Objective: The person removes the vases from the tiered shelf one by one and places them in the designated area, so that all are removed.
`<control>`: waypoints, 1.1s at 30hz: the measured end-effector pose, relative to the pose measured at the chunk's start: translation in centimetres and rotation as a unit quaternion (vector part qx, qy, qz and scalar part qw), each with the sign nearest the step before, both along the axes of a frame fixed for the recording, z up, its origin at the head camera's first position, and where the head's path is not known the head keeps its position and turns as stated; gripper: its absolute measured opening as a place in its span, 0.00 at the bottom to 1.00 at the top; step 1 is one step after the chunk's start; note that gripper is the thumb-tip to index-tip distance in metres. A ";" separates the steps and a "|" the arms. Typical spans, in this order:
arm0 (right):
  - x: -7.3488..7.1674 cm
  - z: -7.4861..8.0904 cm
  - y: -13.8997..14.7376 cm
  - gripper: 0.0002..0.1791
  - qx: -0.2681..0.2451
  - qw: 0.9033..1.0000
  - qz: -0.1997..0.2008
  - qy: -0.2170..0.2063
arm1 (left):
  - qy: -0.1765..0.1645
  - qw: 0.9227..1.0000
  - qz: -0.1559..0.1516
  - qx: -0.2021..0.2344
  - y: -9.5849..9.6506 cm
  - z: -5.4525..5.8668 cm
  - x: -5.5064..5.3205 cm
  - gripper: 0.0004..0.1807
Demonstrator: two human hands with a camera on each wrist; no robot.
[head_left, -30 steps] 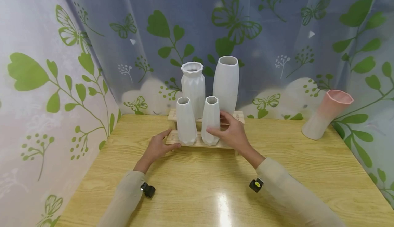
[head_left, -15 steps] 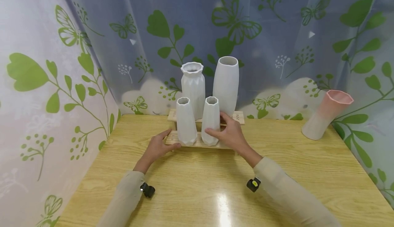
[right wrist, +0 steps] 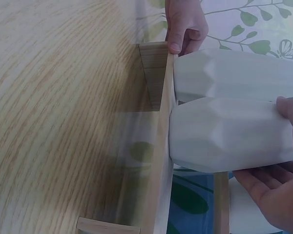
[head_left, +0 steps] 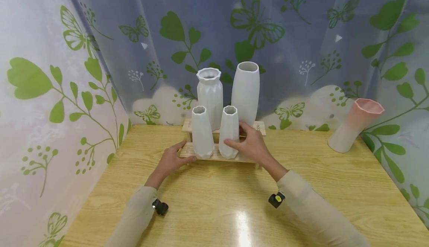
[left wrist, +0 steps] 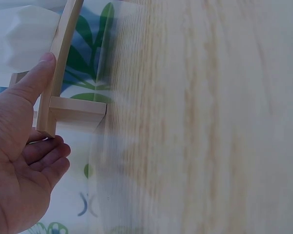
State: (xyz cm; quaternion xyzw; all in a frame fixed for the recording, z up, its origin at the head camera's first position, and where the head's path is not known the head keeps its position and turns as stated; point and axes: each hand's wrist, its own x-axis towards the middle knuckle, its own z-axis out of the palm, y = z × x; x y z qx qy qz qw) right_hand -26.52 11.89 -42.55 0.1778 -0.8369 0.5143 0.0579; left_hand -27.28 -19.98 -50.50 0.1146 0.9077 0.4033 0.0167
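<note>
R hand (head_left: pixel 253 144) holds the front R vase (head_left: pixel 229 131): thumb on its front face, other fingers round the R side, spread only as wide as the vase. Vase is white, slim, faceted, upright, base on the lower step of a 2-tier wooden stand (head_left: pixel 187 149). R wrist view shows thumb & fingers on opp. sides of it, w/ base against the board.

L hand (head_left: pixel 171 160) grips the L end of the same step, fingers narrow on it: thumb on the board near the front edge, others curled below the end, per L wrist view.

Front L vase (head_left: pixel 202 133), same white faceted type, stands upright on the lower step, just beside the held one, small gap btwn at the base. On the upper step behind: back L vase (head_left: pixel 210 98), white, pleated, w/ flared wavy rim; back R vase (head_left: pixel 245 90), white, smooth, tallest-looking.

Pink-and-white vase (head_left: pixel 355 126) is on the wood-grain counter (head_left: pixel 207 202), well apart, far R. Curtain (head_left: pixel 214 12) w/ green leaves & butterflies hangs behind. Both sleeves beige (head_left: pixel 134 217), small blk cam (head_left: pixel 160 207) at L wrist, another at R.
</note>
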 end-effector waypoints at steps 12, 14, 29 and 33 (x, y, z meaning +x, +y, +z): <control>0.1 0.4 0.1 0.38 0.004 1.000 0.002 -0.004 | 0.008 1.000 -0.002 -0.002 -0.1 -0.1 0.1 0.56; 0.2 0.4 0.1 0.37 0.002 1.000 0.002 -0.004 | 0.009 1.000 -0.003 0.000 -0.1 -0.1 0.1 0.56; 0.8 1.6 1.2 0.37 0.001 1.000 -0.007 0.003 | 0.002 1.000 -0.006 0.001 -0.1 -0.1 0.0 0.57; 1.2 1.9 1.7 0.37 0.004 1.000 -0.012 0.003 | 0.000 1.000 -0.006 0.003 0.0 0.1 0.2 0.57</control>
